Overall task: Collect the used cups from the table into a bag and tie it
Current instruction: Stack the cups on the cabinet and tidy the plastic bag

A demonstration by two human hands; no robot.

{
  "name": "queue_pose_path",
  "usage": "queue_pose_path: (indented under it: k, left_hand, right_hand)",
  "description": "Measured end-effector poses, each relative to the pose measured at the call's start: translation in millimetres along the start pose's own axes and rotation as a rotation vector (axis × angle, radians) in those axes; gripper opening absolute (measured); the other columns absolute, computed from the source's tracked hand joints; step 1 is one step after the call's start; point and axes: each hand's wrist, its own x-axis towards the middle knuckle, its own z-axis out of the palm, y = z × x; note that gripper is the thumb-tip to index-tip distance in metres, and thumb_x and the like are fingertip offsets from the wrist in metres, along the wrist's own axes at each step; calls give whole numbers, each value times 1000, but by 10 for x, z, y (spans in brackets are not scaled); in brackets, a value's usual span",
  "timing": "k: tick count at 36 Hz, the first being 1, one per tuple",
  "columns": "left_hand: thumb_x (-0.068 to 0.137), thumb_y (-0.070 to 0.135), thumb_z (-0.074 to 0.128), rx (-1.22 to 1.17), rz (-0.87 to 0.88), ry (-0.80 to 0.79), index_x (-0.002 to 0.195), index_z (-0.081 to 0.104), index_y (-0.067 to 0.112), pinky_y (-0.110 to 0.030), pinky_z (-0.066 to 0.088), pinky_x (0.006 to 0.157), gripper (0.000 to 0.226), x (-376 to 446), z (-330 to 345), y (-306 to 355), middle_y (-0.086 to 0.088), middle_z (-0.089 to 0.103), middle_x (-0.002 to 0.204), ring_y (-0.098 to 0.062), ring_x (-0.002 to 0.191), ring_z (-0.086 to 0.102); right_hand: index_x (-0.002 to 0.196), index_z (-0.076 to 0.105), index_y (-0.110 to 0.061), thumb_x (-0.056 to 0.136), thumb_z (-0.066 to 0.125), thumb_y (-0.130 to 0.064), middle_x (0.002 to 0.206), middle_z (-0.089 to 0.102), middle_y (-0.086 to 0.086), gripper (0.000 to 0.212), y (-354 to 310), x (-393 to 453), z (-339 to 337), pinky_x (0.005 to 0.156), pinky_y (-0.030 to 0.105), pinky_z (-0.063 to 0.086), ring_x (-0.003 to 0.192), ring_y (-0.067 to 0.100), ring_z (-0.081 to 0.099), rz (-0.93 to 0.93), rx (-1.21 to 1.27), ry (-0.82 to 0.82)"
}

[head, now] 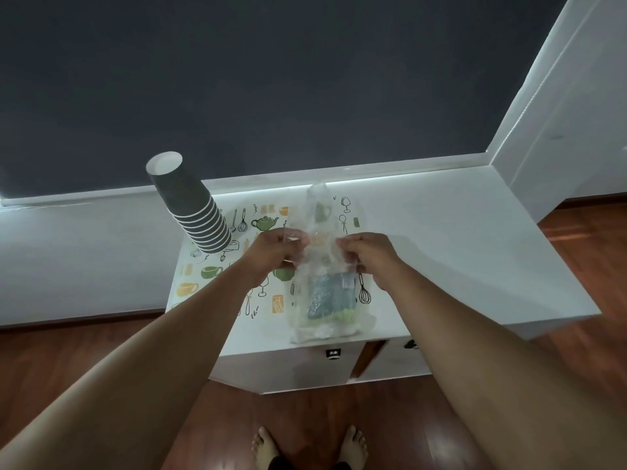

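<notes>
From my feed, the clear plastic bag (322,266) is held up over the white table (458,252), left hand (271,254) and right hand (368,257) each pinching an edge near its top. The cups (193,212) sit stacked upside down, tilted, on the patterned mat (217,283) to the left, apart from the bag.

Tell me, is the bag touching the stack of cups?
Apart. The head view shows bare patterned mat between the bag in both hands and the cup stack to its left.

Both hands (271,251) (368,254) raised, fingers pinched.
</notes>
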Motion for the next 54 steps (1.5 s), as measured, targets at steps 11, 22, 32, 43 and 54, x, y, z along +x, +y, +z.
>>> queue_pose_path:
  k: [11, 22, 32, 43, 54]
  left_hand:
    - [92, -8, 55, 108, 12, -64, 116, 72, 17, -22, 54, 52, 39, 10, -83, 19, -15, 71, 96, -11, 56, 63]
    - [88, -15, 38, -365, 2, 14, 67, 73, 19, -23, 47, 49, 53, -25, 84, 163, 3, 64, 61, -9, 49, 54]
    - [88, 49, 64, -218, -220, -72, 132, 56, 17, -62, 44, 103, 55, -140, 164, 177, -13, 60, 104, -32, 96, 60]
    - [89, -2, 64, -125, -173, 273, 99, 70, 0, -37, 64, 63, 12, -107, 234, 53, -17, 74, 88, -25, 62, 73]
    - [79, 54, 73, -9, -250, -132, 127, 53, 24, -49, 56, 80, 60, -212, 218, 50, -18, 65, 121, -33, 97, 68]
  right_hand:
    - [118, 61, -12, 85, 75, -26, 87, 75, 10, 38, -110, -45, -135, 55, 28, 57, 62, 20, 70, 80, 49, -277]
    - [61, 59, -14, 74, 29, 17, 52, 54, 8, 44, -132, 39, 13, 44, 18, 25, 40, 17, 39, -57, 28, 94]
    - [52, 59, -15, 66, 27, 15, 50, 52, 7, 46, -118, 66, -19, 37, 16, 33, 32, 16, 43, -132, 24, 148]
    - [103, 70, -22, 75, 67, -68, 72, 70, -2, 55, -48, -134, -193, 72, 36, 55, 68, 19, 66, 100, -63, -252]
    - [91, 69, -15, 76, 66, 10, 67, 64, 7, 30, -87, -165, -74, 54, 24, 45, 49, 17, 56, -42, 40, -22]
